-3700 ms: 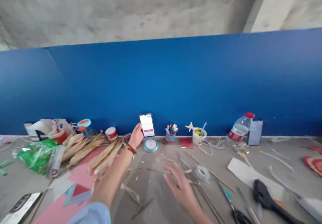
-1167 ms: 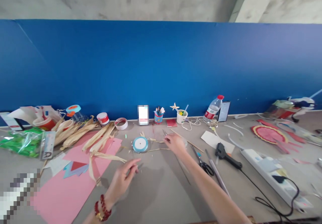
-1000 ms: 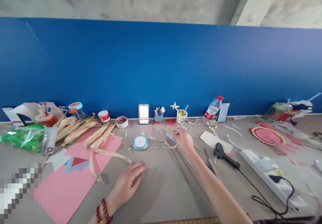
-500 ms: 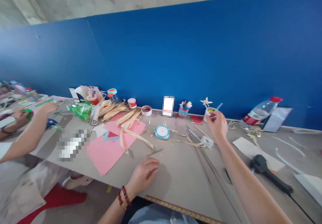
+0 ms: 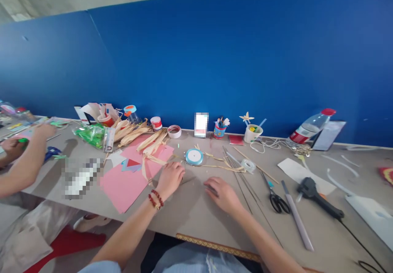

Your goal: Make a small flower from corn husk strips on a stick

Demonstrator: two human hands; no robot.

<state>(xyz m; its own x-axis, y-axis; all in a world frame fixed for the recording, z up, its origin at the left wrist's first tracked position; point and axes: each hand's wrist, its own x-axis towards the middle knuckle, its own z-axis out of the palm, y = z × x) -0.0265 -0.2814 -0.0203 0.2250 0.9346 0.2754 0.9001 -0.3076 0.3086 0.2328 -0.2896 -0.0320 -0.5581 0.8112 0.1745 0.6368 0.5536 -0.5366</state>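
My left hand [image 5: 171,179], with a red beaded bracelet [image 5: 156,199] at the wrist, is low over the table beside the strips of dried corn husk [image 5: 153,158]. Its fingers are loosely bent; no held thing shows. A thin dark piece [image 5: 188,180] lies by its fingertips. Facing it, my right hand [image 5: 222,193] rests near the table with fingers slightly curled and nothing visible in them. A blue-and-white ribbon spool [image 5: 194,157] lies beyond both hands. Past my right hand are thin wires [image 5: 245,183] and a roll of clear tape [image 5: 248,165].
Pink paper [image 5: 123,187] spreads left. Scissors [image 5: 278,201], a pale craft knife [image 5: 297,219] and a black glue gun [image 5: 319,197] with its cord lie right. Along the blue partition stand a white cup [image 5: 253,136], a pen cup [image 5: 220,131] and a tilted bottle [image 5: 310,129]. A co-worker's arm [image 5: 27,170] is far left.
My right hand has left the white cup and come back to the table's middle. My left hand has moved forward and slightly left toward the husks. The view has shifted a little.
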